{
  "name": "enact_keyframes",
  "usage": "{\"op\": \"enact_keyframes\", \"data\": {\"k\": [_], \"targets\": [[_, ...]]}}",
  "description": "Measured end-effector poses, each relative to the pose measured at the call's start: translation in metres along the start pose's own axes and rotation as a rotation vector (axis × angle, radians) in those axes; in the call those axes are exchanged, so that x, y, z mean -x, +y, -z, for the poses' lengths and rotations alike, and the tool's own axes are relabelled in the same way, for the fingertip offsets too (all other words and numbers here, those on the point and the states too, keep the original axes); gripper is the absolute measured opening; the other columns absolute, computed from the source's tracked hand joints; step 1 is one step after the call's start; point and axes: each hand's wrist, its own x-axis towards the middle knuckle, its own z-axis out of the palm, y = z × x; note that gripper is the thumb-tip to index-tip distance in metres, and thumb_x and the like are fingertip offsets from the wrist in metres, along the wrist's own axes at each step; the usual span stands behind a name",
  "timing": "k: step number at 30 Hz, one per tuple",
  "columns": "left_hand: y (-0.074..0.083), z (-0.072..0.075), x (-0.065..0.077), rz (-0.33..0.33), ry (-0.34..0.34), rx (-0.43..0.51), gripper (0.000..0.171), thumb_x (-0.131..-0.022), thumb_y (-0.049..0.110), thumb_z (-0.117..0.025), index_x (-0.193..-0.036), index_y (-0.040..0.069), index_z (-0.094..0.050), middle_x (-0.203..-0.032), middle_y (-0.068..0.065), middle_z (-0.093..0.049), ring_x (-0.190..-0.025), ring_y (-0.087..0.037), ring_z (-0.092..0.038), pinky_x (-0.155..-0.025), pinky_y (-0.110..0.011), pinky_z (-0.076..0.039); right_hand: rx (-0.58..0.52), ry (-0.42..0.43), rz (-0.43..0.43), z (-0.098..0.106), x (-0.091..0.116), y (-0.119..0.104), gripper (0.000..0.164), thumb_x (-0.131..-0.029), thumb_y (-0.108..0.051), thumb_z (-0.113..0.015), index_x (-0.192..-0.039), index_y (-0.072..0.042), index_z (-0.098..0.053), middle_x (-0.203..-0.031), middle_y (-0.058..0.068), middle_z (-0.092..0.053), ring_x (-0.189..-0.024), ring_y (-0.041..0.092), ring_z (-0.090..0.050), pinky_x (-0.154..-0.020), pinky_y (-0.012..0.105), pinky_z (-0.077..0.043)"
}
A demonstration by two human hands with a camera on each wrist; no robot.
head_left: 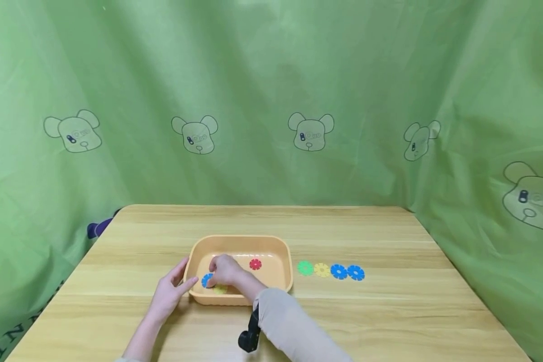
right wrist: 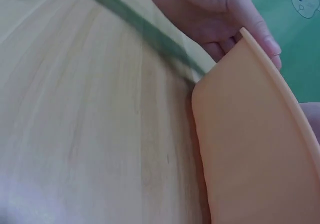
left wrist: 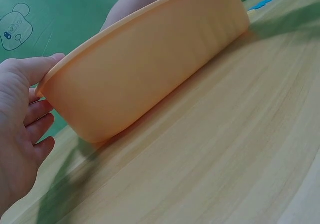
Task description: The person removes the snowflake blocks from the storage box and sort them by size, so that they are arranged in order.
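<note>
An orange plastic basin (head_left: pixel 271 241) stands on the table. My left hand (head_left: pixel 168 294) holds its left end, thumb over the rim and the other fingers against the outer wall, as the left wrist view also shows. My right hand (head_left: pixel 228 271) reaches down inside, its fingertips at a blue notched snowflake disc (head_left: pixel 205 280). Whether they pinch that disc is unclear. Partly under this hand lies a yellow snowflake disc (head_left: pixel 220 289). A red snowflake disc (head_left: pixel 255 264) lies farther right in the basin. In the right wrist view the basin wall (right wrist: pixel 250 134) hides the right fingers.
Right of the basin, a row on the wooden table (head_left: pixel 389 311) has a green disc (head_left: pixel 305 268), a yellow disc (head_left: pixel 322 270), a blue disc (head_left: pixel 339 272) and another blue disc (head_left: pixel 356 273). A green curtain (head_left: pixel 262 60) hangs behind and around the table.
</note>
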Motion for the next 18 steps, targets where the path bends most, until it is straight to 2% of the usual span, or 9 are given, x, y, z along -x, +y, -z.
{"op": "enact_keyframes", "data": {"k": [9,14,18], "targets": [[-0.0012,-0.0002,-0.0002,0.003,-0.003,0.000,0.065,-0.085,0.008,-0.065,-0.139,-0.007,-0.033,-0.143,-0.022,-0.033,-0.131,-0.034,-0.031,-0.103,-0.031,-0.031,0.089,-0.012,0.006,-0.0036,0.0000,-0.0007,0.028,-0.067,-0.014,-0.083,-0.078,-0.007,-0.058,-0.076,-0.002,-0.047,-0.071,0.010,-0.043,-0.060,0.017,-0.040],[-0.0006,-0.0003,0.0003,0.003,-0.002,-0.002,0.065,-0.085,0.008,-0.065,-0.139,-0.007,-0.032,-0.143,-0.023,-0.032,-0.131,-0.035,-0.031,-0.103,-0.035,-0.032,0.071,-0.010,0.003,-0.0029,0.0007,-0.0008,0.032,-0.067,-0.013,-0.082,-0.080,-0.010,-0.053,-0.073,-0.002,-0.048,-0.067,0.011,-0.044,-0.056,0.018,-0.039],[-0.0007,0.0000,0.0001,0.011,-0.001,-0.001,0.065,-0.086,0.008,-0.065,-0.140,-0.006,-0.032,-0.144,-0.022,-0.031,-0.131,-0.035,-0.031,-0.103,-0.035,-0.033,0.065,0.019,0.023,-0.0006,0.0007,0.0000,0.028,-0.070,-0.010,-0.080,-0.079,-0.011,-0.054,-0.071,-0.003,-0.052,-0.065,0.011,-0.046,-0.055,0.018,-0.040]]}}
